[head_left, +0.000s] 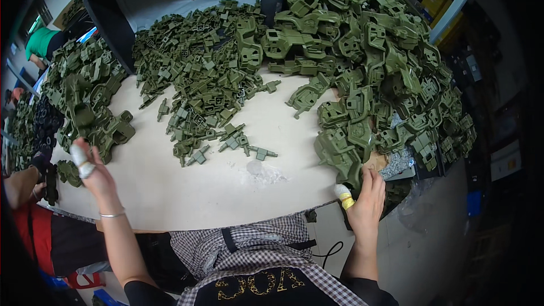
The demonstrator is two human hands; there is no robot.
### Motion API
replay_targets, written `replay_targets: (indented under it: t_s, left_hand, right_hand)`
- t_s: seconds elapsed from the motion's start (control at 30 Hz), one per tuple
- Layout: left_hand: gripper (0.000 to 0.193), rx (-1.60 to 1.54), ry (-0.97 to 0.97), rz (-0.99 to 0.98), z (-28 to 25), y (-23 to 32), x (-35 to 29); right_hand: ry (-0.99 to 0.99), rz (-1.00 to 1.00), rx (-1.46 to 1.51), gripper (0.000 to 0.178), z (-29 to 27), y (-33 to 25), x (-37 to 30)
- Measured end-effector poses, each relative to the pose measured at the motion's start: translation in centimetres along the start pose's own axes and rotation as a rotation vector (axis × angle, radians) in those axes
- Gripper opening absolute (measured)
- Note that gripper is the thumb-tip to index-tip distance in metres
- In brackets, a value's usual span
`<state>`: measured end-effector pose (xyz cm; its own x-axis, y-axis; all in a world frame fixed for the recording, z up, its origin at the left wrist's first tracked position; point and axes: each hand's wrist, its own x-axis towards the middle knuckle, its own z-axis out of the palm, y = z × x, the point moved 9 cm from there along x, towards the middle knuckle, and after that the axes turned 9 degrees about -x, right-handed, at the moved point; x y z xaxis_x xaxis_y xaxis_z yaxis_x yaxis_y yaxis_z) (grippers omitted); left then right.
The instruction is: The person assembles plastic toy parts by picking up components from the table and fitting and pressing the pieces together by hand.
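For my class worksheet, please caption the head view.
Right hand gripping a green plastic part, left hand near a heap, small pieces on the table.

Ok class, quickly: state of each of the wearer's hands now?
Left hand: open, nothing visibly held.
Right hand: at a green part; whether it grips cannot be told.

Gold lettering (260, 284) on black garment (272, 299)

Looks like hard plastic, satin to matt, on large olive-green vehicle-shaped shells (391, 59) at 2 o'clock; same on small olive-green blocky parts (209, 71) at 11. Smooth pale tabletop (300, 175), scuffed near centre. Checked woven-cloth apron (255, 237) at 6. Shiny silvery metal bangle (112, 214) at 8. Crumpled glossy clear-plastic film (416, 208) at 4.
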<state>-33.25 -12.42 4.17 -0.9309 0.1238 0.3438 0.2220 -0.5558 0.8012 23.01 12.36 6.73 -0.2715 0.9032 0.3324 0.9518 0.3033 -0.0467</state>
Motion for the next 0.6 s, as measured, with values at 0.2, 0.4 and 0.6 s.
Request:
replay_targets:
  t_s: [0.2, 0.4, 0.6]
  left_hand:
    - [0.050, 0.044, -0.495, -0.524, 11.8, -4.2, -18.2]
    - [0.061, -0.106, -0.522, -0.760, 14.3, -5.8, -27.1]
    - [0.068, -0.180, -0.600, -0.727, 13.0, -1.7, -25.5]
  right_hand:
    - [-0.053, -0.088, 0.636, 0.033, 3.1, -1.5, -0.4]
    - [-0.317, -0.409, 1.044, 0.042, 3.9, -14.6, -3.4]
    - [-0.668, -0.163, 1.745, 0.059, 3.1, -18.5, -0.8]
